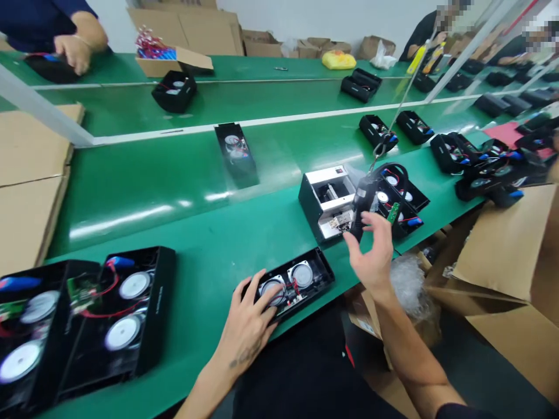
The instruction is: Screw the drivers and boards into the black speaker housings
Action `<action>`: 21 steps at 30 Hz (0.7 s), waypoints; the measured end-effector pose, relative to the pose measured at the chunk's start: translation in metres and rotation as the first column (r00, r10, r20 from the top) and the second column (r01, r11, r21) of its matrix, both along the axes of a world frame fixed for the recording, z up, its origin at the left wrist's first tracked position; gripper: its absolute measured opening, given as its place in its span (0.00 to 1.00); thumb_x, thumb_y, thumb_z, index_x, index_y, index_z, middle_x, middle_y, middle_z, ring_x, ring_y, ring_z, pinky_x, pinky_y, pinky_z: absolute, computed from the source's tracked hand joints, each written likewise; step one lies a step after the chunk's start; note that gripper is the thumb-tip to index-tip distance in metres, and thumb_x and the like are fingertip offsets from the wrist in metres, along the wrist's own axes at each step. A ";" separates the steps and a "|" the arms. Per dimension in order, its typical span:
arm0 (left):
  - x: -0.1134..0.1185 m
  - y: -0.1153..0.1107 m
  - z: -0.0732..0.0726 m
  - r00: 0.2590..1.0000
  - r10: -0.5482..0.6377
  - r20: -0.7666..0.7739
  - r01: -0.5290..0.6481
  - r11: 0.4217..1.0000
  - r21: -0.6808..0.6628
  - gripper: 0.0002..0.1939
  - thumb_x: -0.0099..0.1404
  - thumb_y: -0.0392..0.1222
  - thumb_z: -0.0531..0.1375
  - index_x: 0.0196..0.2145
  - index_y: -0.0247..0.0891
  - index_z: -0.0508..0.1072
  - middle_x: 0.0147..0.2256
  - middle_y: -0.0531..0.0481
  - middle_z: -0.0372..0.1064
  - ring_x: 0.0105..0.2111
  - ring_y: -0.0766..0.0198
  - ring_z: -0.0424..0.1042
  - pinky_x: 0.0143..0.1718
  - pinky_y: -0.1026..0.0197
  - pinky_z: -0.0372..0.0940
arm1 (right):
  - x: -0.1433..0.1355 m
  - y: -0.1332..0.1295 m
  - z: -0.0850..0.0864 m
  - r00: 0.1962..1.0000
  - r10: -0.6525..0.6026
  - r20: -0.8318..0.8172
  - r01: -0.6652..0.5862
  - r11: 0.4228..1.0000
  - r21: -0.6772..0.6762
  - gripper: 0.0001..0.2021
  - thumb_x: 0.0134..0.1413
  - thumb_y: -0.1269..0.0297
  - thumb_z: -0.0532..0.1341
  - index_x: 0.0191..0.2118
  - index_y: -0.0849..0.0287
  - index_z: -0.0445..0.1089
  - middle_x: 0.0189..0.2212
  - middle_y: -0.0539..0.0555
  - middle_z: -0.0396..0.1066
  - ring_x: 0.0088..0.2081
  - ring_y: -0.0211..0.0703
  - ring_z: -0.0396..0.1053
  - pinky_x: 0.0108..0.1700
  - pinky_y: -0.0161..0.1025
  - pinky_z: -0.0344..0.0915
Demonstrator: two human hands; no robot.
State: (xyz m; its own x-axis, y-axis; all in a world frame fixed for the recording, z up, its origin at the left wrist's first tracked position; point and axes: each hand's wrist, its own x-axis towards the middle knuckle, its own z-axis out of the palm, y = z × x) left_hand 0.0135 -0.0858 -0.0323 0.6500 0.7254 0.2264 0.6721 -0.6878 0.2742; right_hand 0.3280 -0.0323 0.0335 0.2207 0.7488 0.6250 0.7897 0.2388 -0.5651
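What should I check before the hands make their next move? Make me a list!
1. Left hand on the case: ok, its fingers reach over one end.
2. Case open side up on the table: ok.
3. Two speakers inside: ok, though fingers partly cover one.
4. Red wires properly connected: cannot tell, too small.
5. Right hand closed around the hanging tool: not ok, its fingers look open, right by the tool's lower end.

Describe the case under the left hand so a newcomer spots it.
Follow the green bench along its near edge to mid-picture. The left hand touches an open black case holding two round speakers. Unlike the cases at left with blue parts, it shows none.
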 end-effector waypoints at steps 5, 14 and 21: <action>0.000 -0.005 -0.008 1.000 0.023 0.012 -0.024 0.999 0.048 0.12 0.55 0.43 0.77 0.35 0.44 0.80 0.61 0.51 0.77 0.72 0.34 0.59 0.70 0.34 0.53 | 0.044 0.041 -0.035 0.970 -0.107 -0.216 0.064 0.978 -0.196 0.23 0.63 0.54 0.69 0.58 0.59 0.71 0.51 0.64 0.79 0.52 0.58 0.77 0.58 0.58 0.75; -0.004 -0.001 -0.022 0.986 0.051 0.157 -0.058 0.997 0.041 0.04 0.63 0.44 0.70 0.33 0.46 0.79 0.58 0.51 0.80 0.73 0.40 0.58 0.72 0.38 0.51 | 0.035 0.033 -0.041 0.741 0.096 -0.664 -0.155 0.988 -0.029 0.14 0.57 0.56 0.71 0.42 0.55 0.69 0.20 0.41 0.68 0.20 0.37 0.65 0.30 0.41 0.70; -0.004 0.004 -0.016 0.984 0.043 0.175 -0.053 0.997 0.052 0.04 0.63 0.47 0.69 0.33 0.48 0.80 0.56 0.51 0.81 0.70 0.39 0.63 0.68 0.36 0.58 | 0.023 0.066 0.015 0.717 0.205 -0.666 -0.099 0.976 0.194 0.17 0.61 0.55 0.69 0.50 0.53 0.65 0.21 0.39 0.71 0.20 0.39 0.69 0.34 0.44 0.73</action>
